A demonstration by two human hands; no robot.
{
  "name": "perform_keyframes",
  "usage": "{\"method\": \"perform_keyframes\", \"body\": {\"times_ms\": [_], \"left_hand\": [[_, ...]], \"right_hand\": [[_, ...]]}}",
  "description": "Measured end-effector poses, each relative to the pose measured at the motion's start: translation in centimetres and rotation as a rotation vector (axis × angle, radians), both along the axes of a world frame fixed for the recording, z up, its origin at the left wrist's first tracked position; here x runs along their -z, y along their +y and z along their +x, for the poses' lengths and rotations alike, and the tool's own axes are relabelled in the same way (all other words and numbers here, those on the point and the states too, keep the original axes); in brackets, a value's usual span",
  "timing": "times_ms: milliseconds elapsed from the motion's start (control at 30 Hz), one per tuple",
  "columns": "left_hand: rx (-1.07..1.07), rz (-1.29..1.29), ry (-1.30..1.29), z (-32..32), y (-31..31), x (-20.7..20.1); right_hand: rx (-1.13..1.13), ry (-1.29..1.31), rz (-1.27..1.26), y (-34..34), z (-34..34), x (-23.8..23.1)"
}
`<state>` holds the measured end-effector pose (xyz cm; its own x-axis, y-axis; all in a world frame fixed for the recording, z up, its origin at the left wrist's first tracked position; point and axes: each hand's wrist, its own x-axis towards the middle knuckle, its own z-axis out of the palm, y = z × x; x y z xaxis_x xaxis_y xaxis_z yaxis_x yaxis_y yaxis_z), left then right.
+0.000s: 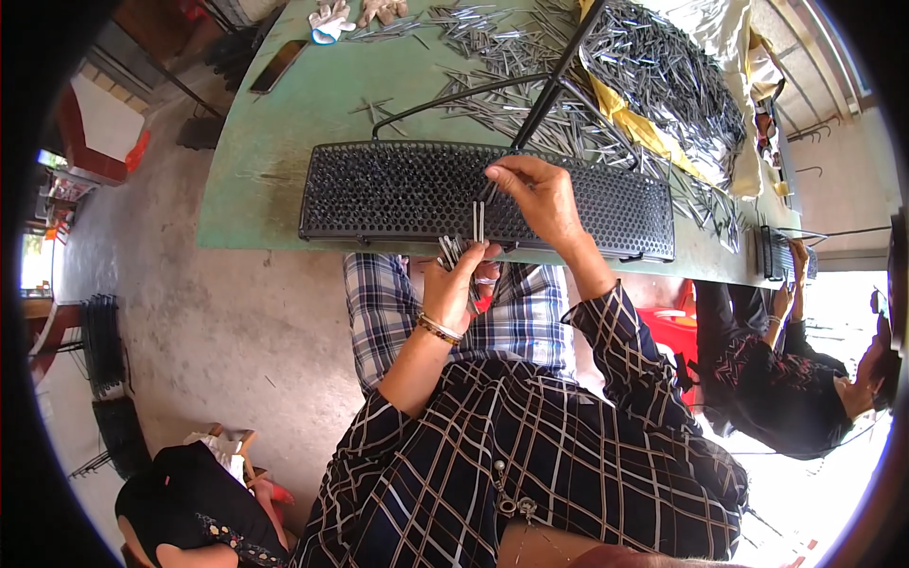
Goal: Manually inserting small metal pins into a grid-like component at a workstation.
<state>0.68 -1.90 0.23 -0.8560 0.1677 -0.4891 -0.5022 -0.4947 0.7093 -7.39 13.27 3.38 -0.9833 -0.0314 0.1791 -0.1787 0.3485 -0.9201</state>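
Note:
A long black perforated rack lies along the near edge of the green table, its face full of small round holes. My left hand is closed around a bundle of thin metal rods just below the rack's near edge. Two of the rods stick up higher from its fingertips, in front of the holes. Over the middle of the rack, my right hand pinches thumb and forefinger together on what looks like a short dark rod, partly hidden by the fingers.
Loose rods are strewn over the table, with a large heap on yellow-and-white sacking at right. A dark flat object and gloves lie far left. Another person works at right; someone else sits lower left.

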Motion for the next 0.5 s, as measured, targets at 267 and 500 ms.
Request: {"method": "perform_keyframes", "body": {"times_ms": [267,500], "left_hand": [[-0.01,0.056,-0.027,0.47,-0.16,0.49],[0.004,0.066,-0.053,0.64,-0.02,0.28]], "right_hand": [[-0.055,0.212,0.203,-0.35,-0.51,0.54],[-0.17,0.308,0.201,-0.01,-0.65,0.77]]}}
